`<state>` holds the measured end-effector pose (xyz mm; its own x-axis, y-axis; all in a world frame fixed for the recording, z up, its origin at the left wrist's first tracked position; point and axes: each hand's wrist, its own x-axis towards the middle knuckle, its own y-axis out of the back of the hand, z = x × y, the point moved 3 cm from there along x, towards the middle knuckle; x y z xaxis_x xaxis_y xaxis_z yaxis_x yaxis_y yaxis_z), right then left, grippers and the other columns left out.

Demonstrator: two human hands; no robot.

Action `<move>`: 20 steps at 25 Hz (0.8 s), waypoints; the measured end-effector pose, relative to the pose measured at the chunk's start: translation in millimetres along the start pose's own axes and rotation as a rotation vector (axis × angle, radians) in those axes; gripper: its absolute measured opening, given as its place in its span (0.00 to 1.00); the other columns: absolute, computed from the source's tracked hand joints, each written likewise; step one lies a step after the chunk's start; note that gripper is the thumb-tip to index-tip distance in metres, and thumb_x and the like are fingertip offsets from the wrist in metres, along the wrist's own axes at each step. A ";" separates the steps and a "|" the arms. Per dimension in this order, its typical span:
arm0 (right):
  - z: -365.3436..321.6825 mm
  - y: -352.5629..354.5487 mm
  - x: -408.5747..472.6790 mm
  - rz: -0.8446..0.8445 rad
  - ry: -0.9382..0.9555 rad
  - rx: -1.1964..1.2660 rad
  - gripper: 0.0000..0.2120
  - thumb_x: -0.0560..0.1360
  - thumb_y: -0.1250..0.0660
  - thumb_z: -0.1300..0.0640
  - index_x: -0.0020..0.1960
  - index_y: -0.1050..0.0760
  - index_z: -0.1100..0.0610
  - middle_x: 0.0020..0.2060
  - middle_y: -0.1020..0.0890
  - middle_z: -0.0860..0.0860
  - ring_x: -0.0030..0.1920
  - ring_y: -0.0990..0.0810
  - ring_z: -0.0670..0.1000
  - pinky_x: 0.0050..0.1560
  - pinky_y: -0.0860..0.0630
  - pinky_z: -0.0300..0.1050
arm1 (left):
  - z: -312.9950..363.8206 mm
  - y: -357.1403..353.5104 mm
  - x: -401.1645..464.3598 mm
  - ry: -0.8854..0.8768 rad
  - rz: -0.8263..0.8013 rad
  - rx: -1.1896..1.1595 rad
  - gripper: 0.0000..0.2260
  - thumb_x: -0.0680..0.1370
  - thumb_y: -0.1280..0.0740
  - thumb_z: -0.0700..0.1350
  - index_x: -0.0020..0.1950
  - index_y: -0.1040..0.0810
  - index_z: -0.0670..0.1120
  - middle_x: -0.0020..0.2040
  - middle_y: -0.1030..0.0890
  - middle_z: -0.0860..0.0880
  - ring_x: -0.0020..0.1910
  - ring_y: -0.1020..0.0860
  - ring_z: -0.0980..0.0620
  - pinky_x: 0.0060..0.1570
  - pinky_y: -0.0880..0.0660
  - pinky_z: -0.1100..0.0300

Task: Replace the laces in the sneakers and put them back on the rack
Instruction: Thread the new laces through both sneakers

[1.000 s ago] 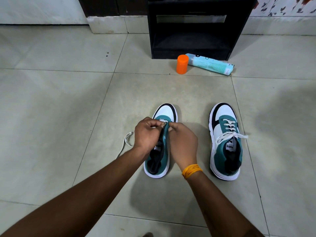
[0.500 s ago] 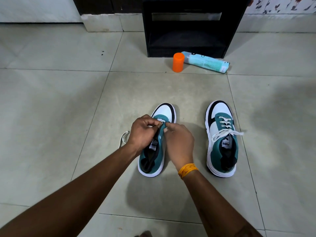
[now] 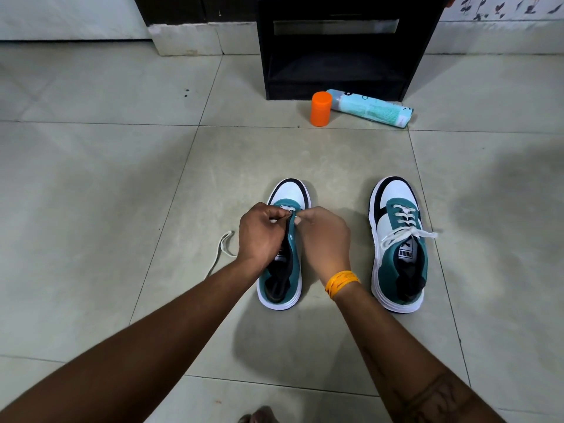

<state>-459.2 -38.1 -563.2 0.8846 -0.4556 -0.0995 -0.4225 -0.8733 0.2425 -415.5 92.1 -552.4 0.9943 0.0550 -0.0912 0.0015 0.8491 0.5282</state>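
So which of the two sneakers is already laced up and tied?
The right-hand sneaker, standing apart from both hands: white laces cross its eyelets and end in a bow. The other sneaker, between the left hand and right hand, shows open eyelets.

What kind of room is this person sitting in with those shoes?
Most likely a room or entryway in a home. The floor is large pale tiles, a low black shoe rack stands against the wall, and a floral-patterned wall strip shows at top right.
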 end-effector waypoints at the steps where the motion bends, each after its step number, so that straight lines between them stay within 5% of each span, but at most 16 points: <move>1: -2.3 -0.7 3.9 -0.020 -0.005 -0.002 0.05 0.74 0.28 0.60 0.42 0.16 0.52 0.38 0.14 0.43 0.43 0.15 0.46 0.52 0.18 0.49 | 0.3 1.4 -1.1 0.006 0.005 -0.018 0.03 0.76 0.26 0.42 0.46 0.13 0.50 0.43 0.19 0.60 0.47 0.18 0.60 0.53 0.25 0.66; 5: -5.1 1.2 14.7 -0.057 -0.033 -0.080 0.06 0.75 0.34 0.55 0.41 0.19 0.52 0.36 0.16 0.47 0.41 0.17 0.50 0.48 0.19 0.51 | -2.0 7.6 -11.3 -0.095 0.008 -0.073 0.08 0.76 0.27 0.41 0.51 0.13 0.53 0.50 0.19 0.58 0.51 0.19 0.62 0.58 0.24 0.65; 10: 54.1 10.6 34.2 0.096 -0.197 -0.027 0.11 0.66 0.41 0.43 0.38 0.24 0.48 0.31 0.20 0.52 0.36 0.18 0.63 0.42 0.18 0.67 | -14.2 20.3 -35.6 -0.234 0.193 0.043 0.11 0.74 0.27 0.49 0.54 0.22 0.49 0.54 0.24 0.53 0.55 0.26 0.53 0.55 0.29 0.60; 12: 20.9 19.8 18.6 0.117 -0.110 -0.151 0.08 0.71 0.38 0.48 0.42 0.23 0.49 0.31 0.21 0.49 0.36 0.20 0.59 0.43 0.18 0.61 | -16.6 23.3 -39.0 -0.219 0.203 -0.005 0.08 0.73 0.27 0.44 0.47 0.26 0.47 0.47 0.24 0.52 0.46 0.25 0.52 0.47 0.27 0.56; 16: -14.3 16.2 5.1 -0.029 0.374 -0.549 0.06 0.79 0.34 0.54 0.55 0.22 0.53 0.39 0.16 0.51 0.41 0.19 0.57 0.39 0.26 0.48 | -17.6 21.8 -39.9 -0.185 0.158 -0.052 0.11 0.73 0.28 0.37 0.41 0.29 0.47 0.38 0.24 0.52 0.38 0.25 0.51 0.40 0.26 0.55; 20: 0.4 15.2 9.6 -0.031 0.333 -0.726 0.06 0.81 0.38 0.55 0.50 0.27 0.58 0.43 0.17 0.59 0.43 0.19 0.64 0.37 0.34 0.49 | -17.8 22.2 -40.8 -0.177 0.153 -0.078 0.10 0.74 0.29 0.37 0.41 0.29 0.47 0.38 0.24 0.52 0.38 0.25 0.51 0.40 0.26 0.55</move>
<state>-457.2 -55.8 -560.8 0.9547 -0.2573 0.1493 -0.2640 -0.5020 0.8236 -457.9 118.0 -552.0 0.9855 0.0996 0.1376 -0.1524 0.8763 0.4570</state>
